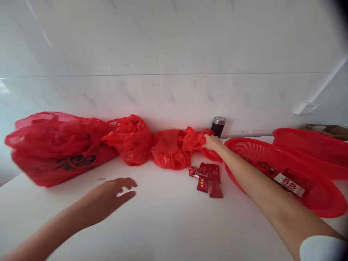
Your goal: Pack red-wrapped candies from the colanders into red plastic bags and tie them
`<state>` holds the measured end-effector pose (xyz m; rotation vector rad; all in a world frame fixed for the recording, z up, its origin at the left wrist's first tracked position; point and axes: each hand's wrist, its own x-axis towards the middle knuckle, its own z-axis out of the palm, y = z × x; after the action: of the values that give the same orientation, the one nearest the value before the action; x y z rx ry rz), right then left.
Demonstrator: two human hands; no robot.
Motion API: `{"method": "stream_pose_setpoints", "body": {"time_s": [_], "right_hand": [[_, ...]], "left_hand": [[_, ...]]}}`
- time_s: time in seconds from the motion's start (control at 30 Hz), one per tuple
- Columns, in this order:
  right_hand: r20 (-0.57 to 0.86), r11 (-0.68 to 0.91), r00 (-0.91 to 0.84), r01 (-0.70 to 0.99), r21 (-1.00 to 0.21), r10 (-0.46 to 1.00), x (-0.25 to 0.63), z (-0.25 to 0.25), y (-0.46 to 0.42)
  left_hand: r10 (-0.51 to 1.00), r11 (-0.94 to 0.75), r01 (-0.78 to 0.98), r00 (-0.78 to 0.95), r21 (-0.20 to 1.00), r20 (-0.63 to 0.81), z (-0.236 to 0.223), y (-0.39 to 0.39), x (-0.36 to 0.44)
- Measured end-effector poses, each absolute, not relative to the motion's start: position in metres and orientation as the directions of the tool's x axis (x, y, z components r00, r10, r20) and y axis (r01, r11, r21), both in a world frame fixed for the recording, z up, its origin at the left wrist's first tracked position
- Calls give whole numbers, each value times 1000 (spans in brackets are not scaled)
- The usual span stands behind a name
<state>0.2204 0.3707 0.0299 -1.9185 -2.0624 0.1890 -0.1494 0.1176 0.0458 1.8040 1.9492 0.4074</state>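
My right hand (212, 142) reaches to the back of the table and grips a crumpled red plastic bag (193, 139); its fingertips are partly hidden in the plastic. My left hand (112, 195) hovers over the white table, palm facing inward, with its fingers apart and nothing in them. Between my hands, nearer the right arm, lie several small dark-red packets (214, 174). Immediately left of the gripped bag sits another filled red plastic bag (170, 148), and beside that a third, knotted-looking one (133, 141).
A large red bag with black lettering (62, 148) fills the left side. A dark flask (218, 126) stands by the tiled wall. On the right, a red plastic basket (323, 206) holds packets, with a second red basket (307, 139) behind it and a cardboard box (331, 130) beyond.
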Motion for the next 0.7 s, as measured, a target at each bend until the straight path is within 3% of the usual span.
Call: {"method": "stream_pose_setpoints", "body": {"time_s": [0.13, 0.3, 0.4, 0.53, 0.7], "right_hand": [[101, 84, -56, 950, -302, 993, 242, 36, 393], [234, 230, -154, 911, -343, 960, 239, 80, 391], [263, 360, -279, 867, -345, 924, 226, 105, 361], [280, 528, -451, 769, -359, 847, 221, 127, 318], [377, 519, -393, 785, -338, 839, 260, 137, 321]], "left_hand": [[991, -103, 827, 135, 552, -16, 32, 217, -44], [948, -230, 718, 13, 657, 318, 26, 287, 39], [905, -279, 685, -48, 673, 423, 37, 309, 61], [900, -233, 741, -80, 629, 428, 44, 331, 54], [942, -28, 804, -177, 594, 285, 40, 331, 3]]}}
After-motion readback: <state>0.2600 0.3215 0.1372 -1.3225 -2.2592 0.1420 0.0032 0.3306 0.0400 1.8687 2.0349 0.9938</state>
